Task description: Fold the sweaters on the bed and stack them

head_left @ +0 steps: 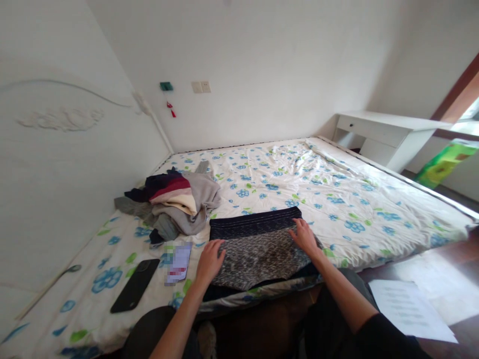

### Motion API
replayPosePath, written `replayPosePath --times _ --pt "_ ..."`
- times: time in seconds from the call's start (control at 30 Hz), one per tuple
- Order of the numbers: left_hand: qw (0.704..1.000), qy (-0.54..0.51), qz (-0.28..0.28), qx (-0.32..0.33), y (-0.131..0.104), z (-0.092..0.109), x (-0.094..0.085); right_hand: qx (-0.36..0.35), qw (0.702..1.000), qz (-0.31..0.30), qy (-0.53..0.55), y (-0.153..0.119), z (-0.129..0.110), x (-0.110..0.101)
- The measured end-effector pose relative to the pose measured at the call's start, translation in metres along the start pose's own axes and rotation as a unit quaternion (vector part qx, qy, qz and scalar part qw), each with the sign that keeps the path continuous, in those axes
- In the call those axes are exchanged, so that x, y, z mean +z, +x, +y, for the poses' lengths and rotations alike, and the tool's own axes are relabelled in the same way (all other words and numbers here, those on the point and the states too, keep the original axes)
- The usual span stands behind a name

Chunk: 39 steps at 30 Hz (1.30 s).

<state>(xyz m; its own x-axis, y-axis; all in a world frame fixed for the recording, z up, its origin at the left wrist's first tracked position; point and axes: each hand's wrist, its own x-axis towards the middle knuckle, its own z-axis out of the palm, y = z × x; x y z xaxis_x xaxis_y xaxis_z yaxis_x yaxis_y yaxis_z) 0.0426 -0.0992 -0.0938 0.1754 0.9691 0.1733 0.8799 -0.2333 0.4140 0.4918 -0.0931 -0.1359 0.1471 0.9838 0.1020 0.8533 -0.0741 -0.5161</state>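
Observation:
A knitted garment point(258, 254), speckled grey with a navy band along its far side, is spread at the bed's near edge. My left hand point(210, 262) rests on its left side, fingers stretched forward and apart from the thumb. On the garment's right side lies my right hand point(304, 237), its fingers also extended over the cloth near the navy band. Neither hand appears to grip the fabric. Dark cloth shows beneath the garment's near edge. To the left is a rumpled heap of clothes point(204, 194) in grey, maroon, cream and navy.
The bed point(262, 182) has a white sheet with blue flowers. A black phone point(135, 285) and a partly blurred pale card point(182, 262) lie left of my left hand. Printed paper point(411, 306) is at the lower right. A white desk point(377, 130) stands beyond the bed.

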Motion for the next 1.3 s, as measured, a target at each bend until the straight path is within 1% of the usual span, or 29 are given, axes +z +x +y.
replayPosePath --times 0.07,0.1,0.17,0.23,0.3,0.37,0.4,0.5,0.57,0.63,0.7,0.8,0.87,0.93,1.0,1.03,1.1,1.13,1.2,1.23,1.27,1.3 --pt "0.999 -0.017 -0.030 0.034 0.014 0.030 0.026 -0.081 0.996 -0.041 0.017 -0.001 -0.040 0.025" --pt "0.997 -0.025 -0.049 0.046 0.021 0.044 0.039 -0.104 0.992 -0.068 0.024 -0.003 -0.058 0.038" --pt "0.994 -0.029 -0.091 0.054 0.030 0.067 0.063 -0.119 0.986 -0.113 0.028 -0.008 -0.086 0.063" --pt "0.991 -0.017 -0.121 0.047 0.033 0.076 0.080 -0.119 0.984 -0.131 0.017 -0.014 -0.098 0.079" --pt "0.991 0.001 -0.125 0.040 0.028 0.070 0.086 -0.130 0.983 -0.130 0.003 -0.017 -0.092 0.084" --pt "0.993 0.021 -0.106 0.042 0.021 0.053 0.084 -0.130 0.984 -0.120 -0.007 -0.016 -0.072 0.079" --pt "0.994 0.031 -0.094 0.043 0.018 0.043 0.080 -0.116 0.987 -0.112 -0.013 -0.015 -0.059 0.074" --pt "0.995 0.064 -0.066 0.022 0.013 0.009 0.063 -0.042 0.995 -0.084 -0.039 -0.006 -0.017 0.056" --pt "0.995 0.084 -0.055 -0.001 0.013 -0.013 0.053 -0.003 0.996 -0.070 -0.057 0.000 0.003 0.048" --pt "0.994 0.094 -0.047 -0.028 0.012 -0.033 0.044 0.019 0.995 -0.070 -0.070 0.005 0.014 0.044" --pt "0.992 0.095 -0.044 -0.064 0.010 -0.050 0.038 0.042 0.993 -0.078 -0.076 0.008 0.019 0.044" --pt "0.990 0.077 -0.044 -0.112 0.007 -0.066 0.033 0.089 0.990 -0.083 -0.068 0.012 0.021 0.043" --pt "0.990 0.048 -0.037 -0.125 0.005 -0.071 0.030 0.108 0.990 -0.072 -0.054 0.015 0.025 0.039" --pt "0.990 0.001 -0.022 -0.139 0.005 -0.074 0.024 0.136 0.989 -0.045 -0.037 0.020 0.035 0.029" --pt "0.982 -0.065 -0.008 -0.180 0.005 -0.075 0.016 0.190 0.981 -0.028 -0.010 0.024 0.048 0.014" --pt "0.972 -0.105 -0.005 -0.208 0.004 -0.076 0.011 0.219 0.975 -0.034 0.013 0.026 0.055 0.005" --pt "0.945 -0.204 -0.020 -0.256 0.001 -0.075 0.001 0.257 0.958 -0.084 0.099 0.027 0.066 -0.013" --pt "0.926 -0.257 -0.041 -0.272 -0.002 -0.073 -0.003 0.262 0.944 -0.121 0.158 0.025 0.068 -0.019" --pt "0.885 -0.352 -0.087 -0.292 -0.007 -0.067 -0.009 0.248 0.913 -0.182 0.269 0.020 0.067 -0.027" --pt "0.865 -0.388 -0.104 -0.301 -0.008 -0.062 -0.010 0.235 0.902 -0.198 0.305 0.017 0.063 -0.028" --pt "0.848 -0.414 -0.112 -0.311 -0.009 -0.056 -0.011 0.220 0.898 -0.203 0.323 0.014 0.058 -0.028" --pt "0.836 -0.431 -0.110 -0.322 -0.009 -0.049 -0.012 0.205 0.903 -0.194 0.324 0.013 0.052 -0.028"
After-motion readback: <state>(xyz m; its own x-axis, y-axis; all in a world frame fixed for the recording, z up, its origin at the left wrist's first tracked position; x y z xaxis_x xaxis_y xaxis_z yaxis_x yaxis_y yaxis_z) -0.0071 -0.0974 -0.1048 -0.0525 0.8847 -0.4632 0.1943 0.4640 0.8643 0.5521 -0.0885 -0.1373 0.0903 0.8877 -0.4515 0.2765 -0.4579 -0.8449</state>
